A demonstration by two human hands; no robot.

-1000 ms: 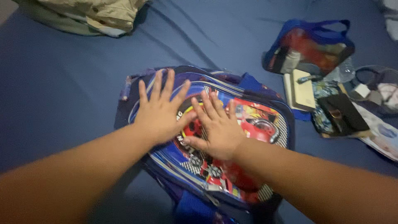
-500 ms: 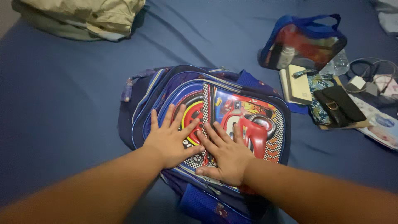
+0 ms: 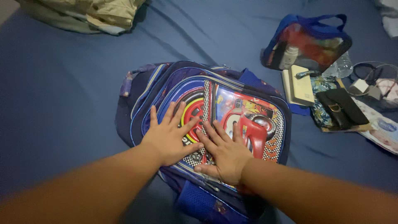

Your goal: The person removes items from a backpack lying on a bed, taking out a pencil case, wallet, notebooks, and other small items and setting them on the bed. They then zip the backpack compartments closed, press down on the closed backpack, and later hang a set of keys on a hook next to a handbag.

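Two hands lie flat, fingers spread, on a blue backpack [image 3: 232, 103] at the centre of a bed sheet [image 3: 62, 91]. Left hand [image 3: 169, 135]: palm down on the front panel, gripping nothing. Right hand [image 3: 224, 151]: just beside it at 3 o'clock, palm down, thumb near the left thumb, gripping nothing. At 11 o'clock, a beige bundle of cloth [image 3: 91, 14]. At 2 o'clock, a clear blue-trimmed pouch [image 3: 309, 43], a cream notebook [image 3: 299, 86] and a black wallet [image 3: 342, 108].
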